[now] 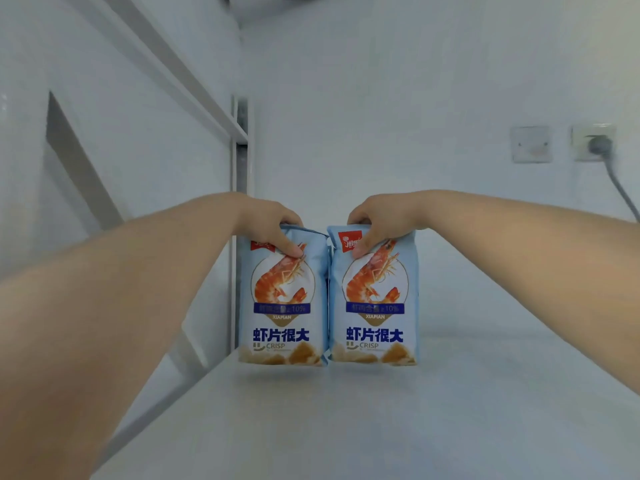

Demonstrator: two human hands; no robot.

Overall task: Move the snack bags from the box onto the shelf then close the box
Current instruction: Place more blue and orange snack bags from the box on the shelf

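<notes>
While upright, snack bags (283,299) under hands (273,220).

White shelf (398,427) in front of us now, a plain pale board running back to the wall (381,116), with its white upright post (239,188) at the back left corner. Two packs on it, up at the rear left: the left snack bag (282,306) and the right snack bag (374,306), both pale blue with a prawn picture, upright on their bottom edges, fronts facing us. They're side by side, edges touching, the left one close against the post.
</notes>
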